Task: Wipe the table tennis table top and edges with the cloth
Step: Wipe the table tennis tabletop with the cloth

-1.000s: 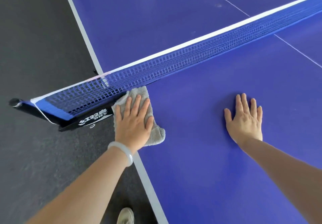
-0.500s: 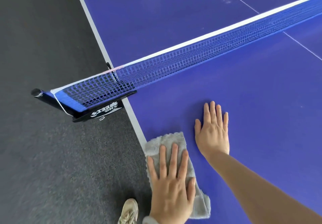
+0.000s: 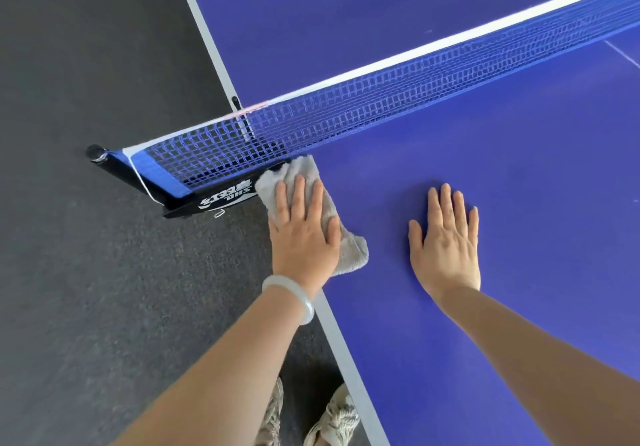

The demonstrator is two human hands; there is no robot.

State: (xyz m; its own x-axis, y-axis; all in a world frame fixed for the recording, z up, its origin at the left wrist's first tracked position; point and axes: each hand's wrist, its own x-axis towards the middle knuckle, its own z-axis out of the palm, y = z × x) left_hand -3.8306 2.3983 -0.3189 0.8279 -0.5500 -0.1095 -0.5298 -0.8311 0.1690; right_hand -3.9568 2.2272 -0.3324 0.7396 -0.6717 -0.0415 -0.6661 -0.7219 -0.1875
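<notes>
A grey cloth lies on the white side edge of the blue table tennis table, right against the net's base. My left hand presses flat on the cloth with straight fingers, a pale bangle on its wrist. To the right of it, my right hand rests flat on the bare blue top, fingers spread, holding nothing. Most of the cloth is hidden under my left palm.
The blue net with a white top band crosses the table just beyond both hands. Its black clamp bracket and post jut out over the dark floor at left. My shoes stand beside the table edge.
My left hand has pushed the cloth forward along the side edge, from near me up to the net clamp. My right hand stays flat on the top.
</notes>
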